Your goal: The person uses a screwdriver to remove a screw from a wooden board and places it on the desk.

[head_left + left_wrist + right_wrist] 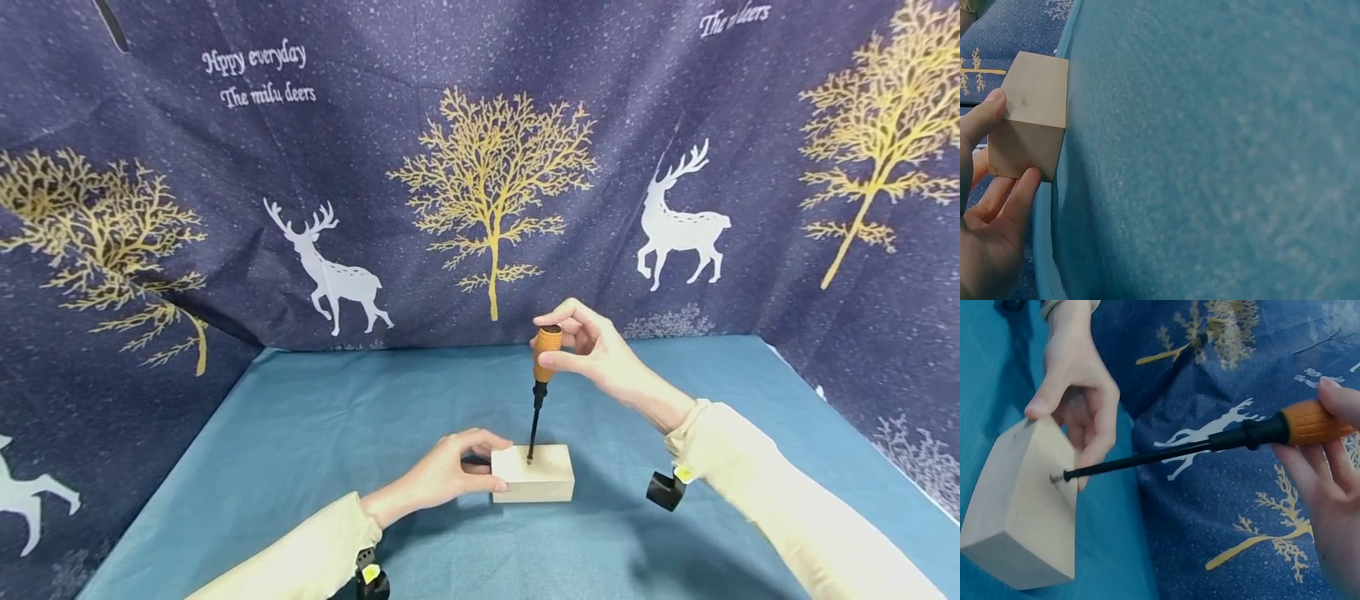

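A pale wooden block (536, 483) lies on the blue cloth, and my left hand (450, 471) grips its left end between thumb and fingers. From the block's top face a small screw (1057, 479) sticks out a little. The dark shaft of a screwdriver (537, 400) stands nearly upright over it, its tip meeting the screw head. My right hand (592, 350) holds the orange handle (1313, 422) between thumb and fingers. In the left wrist view the block (1038, 90) appears with the left thumb and fingertips on it; the screw is hidden there.
Blue cloth (337, 417) covers the table. Behind it hangs a dark blue fabric backdrop (360, 167) printed with deer and golden trees. Black wrist cameras sit below the left cuff (372, 581) and the right cuff (666, 490).
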Available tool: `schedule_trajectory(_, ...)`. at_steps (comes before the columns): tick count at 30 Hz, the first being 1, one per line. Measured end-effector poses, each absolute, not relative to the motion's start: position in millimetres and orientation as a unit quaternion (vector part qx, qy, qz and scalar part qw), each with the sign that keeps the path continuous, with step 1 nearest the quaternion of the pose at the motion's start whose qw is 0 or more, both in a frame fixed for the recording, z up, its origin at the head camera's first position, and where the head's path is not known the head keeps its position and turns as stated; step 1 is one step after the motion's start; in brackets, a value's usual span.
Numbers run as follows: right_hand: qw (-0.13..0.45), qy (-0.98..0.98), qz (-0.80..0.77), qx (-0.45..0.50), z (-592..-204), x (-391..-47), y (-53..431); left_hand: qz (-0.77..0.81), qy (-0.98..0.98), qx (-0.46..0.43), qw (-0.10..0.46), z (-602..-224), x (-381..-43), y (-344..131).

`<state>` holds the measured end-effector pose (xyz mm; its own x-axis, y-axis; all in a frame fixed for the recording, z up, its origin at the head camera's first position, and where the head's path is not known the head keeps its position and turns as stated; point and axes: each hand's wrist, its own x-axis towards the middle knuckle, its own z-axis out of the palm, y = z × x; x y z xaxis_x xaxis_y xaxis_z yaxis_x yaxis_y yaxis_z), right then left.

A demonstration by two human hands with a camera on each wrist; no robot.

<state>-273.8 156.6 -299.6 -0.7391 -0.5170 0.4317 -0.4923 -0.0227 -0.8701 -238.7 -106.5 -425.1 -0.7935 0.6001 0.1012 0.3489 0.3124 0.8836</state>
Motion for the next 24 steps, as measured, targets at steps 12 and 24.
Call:
schedule_trajectory(12,0.030,0.634,-0.639,-0.435,-307.8,-271.6,157.4,0.507,0.798,0.299,0.126,-427.6,-239.6,-107.5)
schedule_trajectory(24,-0.049,0.720,-0.613,-0.323,-300.0,-266.0,158.6,0.511,0.797,0.293,0.131,-424.4,-238.8,-106.9)
